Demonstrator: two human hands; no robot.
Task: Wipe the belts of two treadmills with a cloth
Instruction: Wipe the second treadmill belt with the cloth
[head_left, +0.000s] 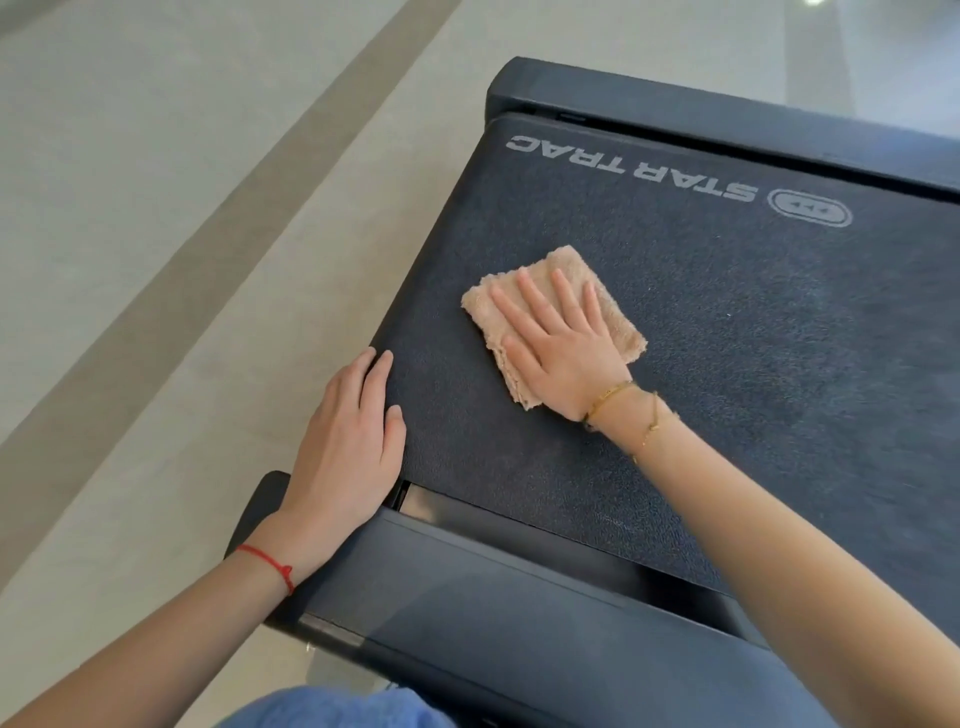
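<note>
A black treadmill belt (727, 332) with "STAR TRAC" printed on it fills the middle and right of the view. A folded beige cloth (613, 317) lies flat on the belt near its end. My right hand (561, 343) presses on the cloth with straight, spread fingers. My left hand (348, 441) rests flat on the belt's end edge, left of the cloth, holding nothing. Only one treadmill is in view.
The treadmill's dark side rail (519, 613) runs along the near edge, and the far rail (701, 124) along the far edge. Pale tiled floor (156, 208) with a darker stripe lies to the left. Blue fabric on my leg (332, 709) shows at the bottom.
</note>
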